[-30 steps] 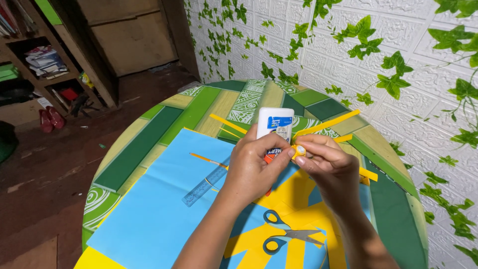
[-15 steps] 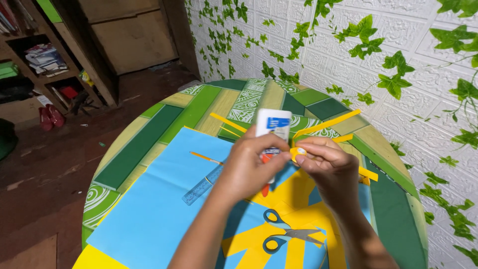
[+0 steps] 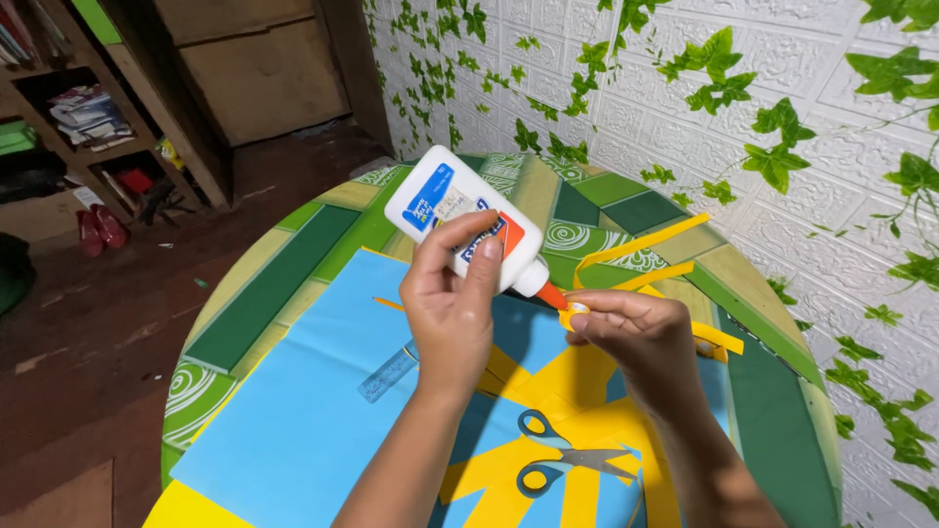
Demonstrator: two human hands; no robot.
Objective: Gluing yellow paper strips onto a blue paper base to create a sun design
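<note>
My left hand (image 3: 452, 305) grips a white glue bottle (image 3: 460, 217) with a blue label, tilted so its orange nozzle points down to the right. The nozzle tip touches a small rolled piece of yellow paper (image 3: 574, 313) pinched in the fingertips of my right hand (image 3: 636, 342). Both hands hover over a blue paper sheet (image 3: 303, 430) on a round green patterned table (image 3: 274, 284). Yellow cut-out paper (image 3: 558, 381) lies on the blue sheet under my hands.
Blue-handled scissors (image 3: 562, 457) lie on the yellow paper near me. A clear ruler (image 3: 388, 373) rests on the blue sheet. Yellow paper strips (image 3: 641, 249) lie at the table's far right. A white wall with green leaves stands right; wooden shelves (image 3: 88, 117) stand left.
My left hand has tipped the glue bottle from upright to a slant, bringing its orange nozzle down to the rolled yellow piece in my right hand.
</note>
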